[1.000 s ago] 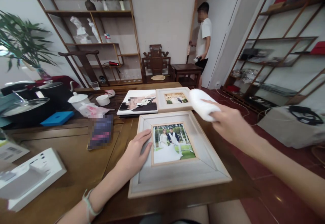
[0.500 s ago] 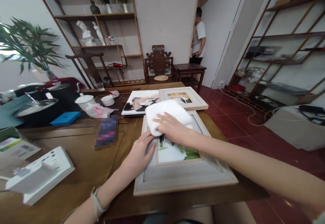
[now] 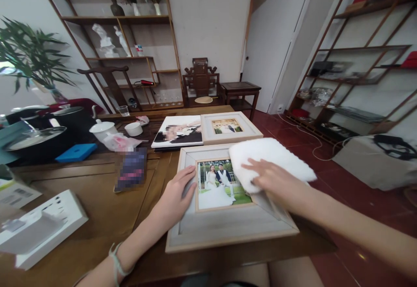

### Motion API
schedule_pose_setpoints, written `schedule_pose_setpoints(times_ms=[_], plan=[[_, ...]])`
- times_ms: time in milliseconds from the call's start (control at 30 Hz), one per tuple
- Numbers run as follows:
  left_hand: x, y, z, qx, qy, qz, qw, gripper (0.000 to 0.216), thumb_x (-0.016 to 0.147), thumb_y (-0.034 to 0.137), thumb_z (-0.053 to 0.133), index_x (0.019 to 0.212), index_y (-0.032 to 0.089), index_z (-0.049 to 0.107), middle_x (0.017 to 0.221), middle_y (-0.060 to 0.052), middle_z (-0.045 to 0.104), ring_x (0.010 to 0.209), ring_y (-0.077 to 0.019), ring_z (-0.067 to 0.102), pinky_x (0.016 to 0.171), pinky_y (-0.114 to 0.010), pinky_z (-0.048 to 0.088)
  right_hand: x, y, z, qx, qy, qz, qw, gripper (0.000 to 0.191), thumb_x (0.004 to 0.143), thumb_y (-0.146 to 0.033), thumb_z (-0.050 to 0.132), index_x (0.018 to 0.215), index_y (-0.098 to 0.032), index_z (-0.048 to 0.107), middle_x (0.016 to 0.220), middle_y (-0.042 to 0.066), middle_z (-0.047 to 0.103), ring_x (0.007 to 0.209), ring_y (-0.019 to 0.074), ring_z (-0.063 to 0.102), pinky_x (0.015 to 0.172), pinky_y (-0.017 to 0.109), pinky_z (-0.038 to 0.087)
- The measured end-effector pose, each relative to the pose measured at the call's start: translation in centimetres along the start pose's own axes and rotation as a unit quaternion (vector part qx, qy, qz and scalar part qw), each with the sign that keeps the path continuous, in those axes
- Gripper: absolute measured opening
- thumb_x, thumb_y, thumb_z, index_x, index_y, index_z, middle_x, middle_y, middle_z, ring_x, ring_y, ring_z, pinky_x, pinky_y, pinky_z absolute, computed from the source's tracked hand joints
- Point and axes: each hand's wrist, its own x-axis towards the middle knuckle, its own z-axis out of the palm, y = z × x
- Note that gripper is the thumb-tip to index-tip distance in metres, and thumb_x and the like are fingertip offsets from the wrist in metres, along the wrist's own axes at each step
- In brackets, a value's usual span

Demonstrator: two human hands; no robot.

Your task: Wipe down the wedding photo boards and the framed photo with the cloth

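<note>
A pale wooden picture frame (image 3: 224, 230) lies flat on the table in front of me, holding a photo (image 3: 216, 187) of two people outdoors. Along its left side rests my left hand (image 3: 174, 198), fingers stretched flat and thumb apart. My right hand (image 3: 269, 180) presses on a folded white towel (image 3: 276, 156) and holds it at the frame's right side. The towel covers the upper right corner and part of the right edge, and sticks out past it.
Behind lie a second framed photo (image 3: 252, 122) and a photo panel (image 3: 177, 131). To the left on the table (image 3: 127, 217) are a white tray-like box (image 3: 45, 230), a pixelated dark item (image 3: 132, 169), a blue box (image 3: 76, 152), a teapot (image 3: 102, 128) and a dark pot (image 3: 39, 139).
My right hand has swept the towel rightward across the frame, uncovering the photo. My left hand stays at the left side. The person by the door is out of view.
</note>
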Motion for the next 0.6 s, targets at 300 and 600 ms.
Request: schedule_pose_setpoints(times_ms=[300,600], plan=[[-0.1,-0.2,-0.1,-0.003,0.001,-0.001,1.0,0.038,0.087,0.03,0.042,0.116,0.011,0.058,0.126,-0.011,0.055,0.117,-0.0232,0.05,0.101,-0.04,0.039,-4.4,-7.8,0.8,0.102,0.009,-0.037,0.994,0.026,0.062,-0.004,0.049,0.068,-0.02,0.068,0.128,0.007,0.052,0.117,0.0303,0.046,0.093,0.044,0.043],[0.1,-0.1,-0.3,0.004,-0.003,0.007,1.0,0.036,0.087,0.029,0.042,0.115,0.013,0.059,0.126,-0.01,0.055,0.116,-0.0235,0.051,0.1,-0.041,0.041,4.4,0.3,2.2,-0.018,0.092,0.019,0.995,0.041,0.062,0.008,0.042,0.089,-0.011,0.067,0.134,0.013,0.044,0.124,0.0306,0.037,0.1,0.048,0.033]])
